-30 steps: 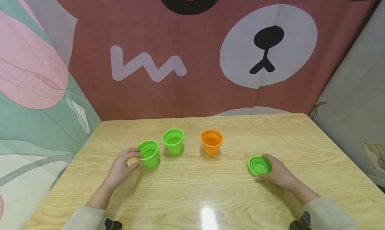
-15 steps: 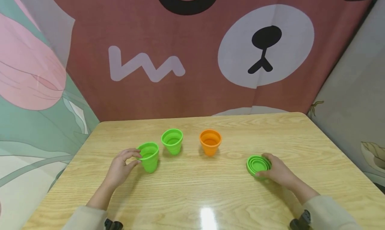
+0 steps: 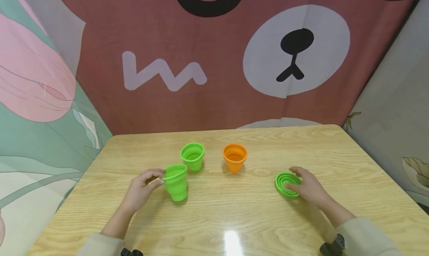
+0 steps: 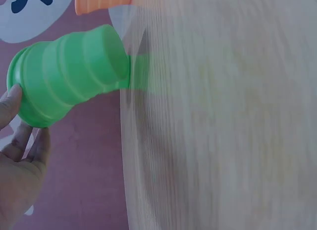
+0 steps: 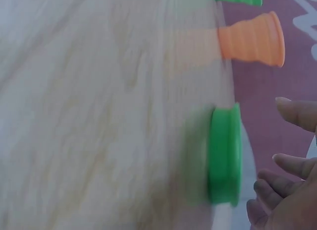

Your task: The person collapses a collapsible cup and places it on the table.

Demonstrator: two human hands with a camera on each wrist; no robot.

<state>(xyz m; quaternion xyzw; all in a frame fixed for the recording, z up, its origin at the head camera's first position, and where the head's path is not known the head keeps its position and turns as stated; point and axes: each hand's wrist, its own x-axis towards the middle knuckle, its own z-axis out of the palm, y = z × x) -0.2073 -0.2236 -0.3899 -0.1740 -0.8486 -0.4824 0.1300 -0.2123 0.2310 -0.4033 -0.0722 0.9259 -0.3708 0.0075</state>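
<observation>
The left hand (image 3: 143,187) pinches a tilted cup (image 3: 177,185) by its rim, left of the orange cup (image 3: 235,163), while the right hand (image 3: 311,187), loosely parted and empty, overlaps the flat cup (image 5: 225,155) in the head view but shows clear of it in the right wrist view.

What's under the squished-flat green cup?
The collapsed green cup sits on the wooden table, and you can see wood around it. Its base covers the spot right underneath, so that bit can't be seen.
</observation>
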